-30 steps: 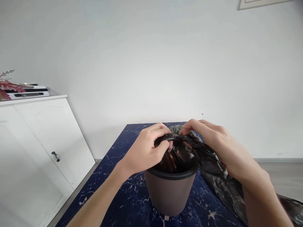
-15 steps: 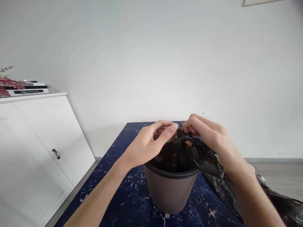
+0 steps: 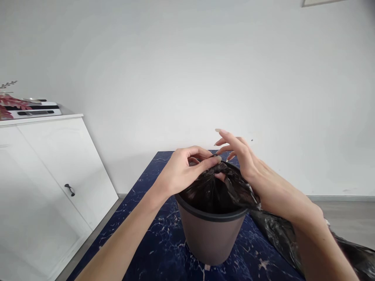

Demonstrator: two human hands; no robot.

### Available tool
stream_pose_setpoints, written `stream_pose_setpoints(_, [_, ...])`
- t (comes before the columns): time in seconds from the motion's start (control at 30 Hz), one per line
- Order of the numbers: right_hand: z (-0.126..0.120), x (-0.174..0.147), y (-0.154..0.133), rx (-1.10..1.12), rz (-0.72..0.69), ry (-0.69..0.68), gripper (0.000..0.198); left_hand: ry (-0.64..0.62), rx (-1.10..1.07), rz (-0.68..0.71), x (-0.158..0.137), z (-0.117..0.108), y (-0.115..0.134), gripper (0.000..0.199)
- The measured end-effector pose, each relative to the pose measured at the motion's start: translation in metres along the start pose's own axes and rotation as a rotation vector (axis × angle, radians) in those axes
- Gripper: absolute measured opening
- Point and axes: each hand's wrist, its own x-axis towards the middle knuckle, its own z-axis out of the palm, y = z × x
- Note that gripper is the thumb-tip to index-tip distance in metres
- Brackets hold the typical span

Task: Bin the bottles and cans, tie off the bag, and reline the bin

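Observation:
A grey-brown trash bin [image 3: 212, 240] with a dark rim stands upright on the blue marble-patterned table. Bunched black plastic, a trash bag [image 3: 209, 195], sits in its mouth and gathers toward the far rim. My left hand [image 3: 186, 169] pinches the gathered plastic between thumb and fingers above the bin. Just to its right, my right hand [image 3: 246, 160] has its fingers spread and raised, with its palm side against the bag's right part. A bit of skin shows through the folds, probably the right thumb. More black plastic [image 3: 275, 230] trails beneath my right forearm.
The blue table [image 3: 158, 249] reaches the pale wall [image 3: 175, 78]. At the left stands a white cabinet [image 3: 55, 168] with a dark handle [image 3: 69, 190]. On top are a white-and-black device [image 3: 38, 111] and reddish leaves [image 3: 11, 103].
My right hand has uncurled from the plastic and shifted left, its fingers now spread. The bag's right part has moved left toward the bin. My left hand keeps its pinch nearly in place.

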Motion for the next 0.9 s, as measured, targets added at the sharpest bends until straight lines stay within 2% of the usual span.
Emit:
stream_pose_setpoints(0.1, [-0.003, 0.0, 0.001, 0.026, 0.002, -0.057, 0.079, -0.005, -0.018, -0.004, 0.0, -0.004, -0.004, 0.028])
stream_pose_setpoints(0.23, [-0.006, 0.001, 0.004, 0.043, -0.013, -0.049, 0.07, 0.029, -0.027, 0.0, -0.002, -0.009, -0.013, 0.025])
stream_pose_setpoints(0.4, [-0.008, -0.001, 0.015, 0.015, -0.077, -0.163, 0.061, 0.13, 0.145, -0.03, -0.003, -0.017, -0.021, 0.032])
stream_pose_setpoints(0.57, [-0.012, -0.006, 0.032, -0.029, -0.047, -0.238, 0.055, 0.214, 0.29, -0.058, -0.007, -0.037, -0.035, 0.037])
stream_pose_setpoints(0.73, [-0.015, -0.008, 0.04, -0.036, -0.063, -0.227, 0.04, 0.249, 0.236, -0.121, -0.021, -0.06, -0.054, 0.04])
stream_pose_setpoints(0.9, [-0.01, -0.008, 0.046, -0.031, -0.01, -0.216, 0.04, 0.297, 0.126, -0.225, -0.034, -0.064, -0.06, 0.041])
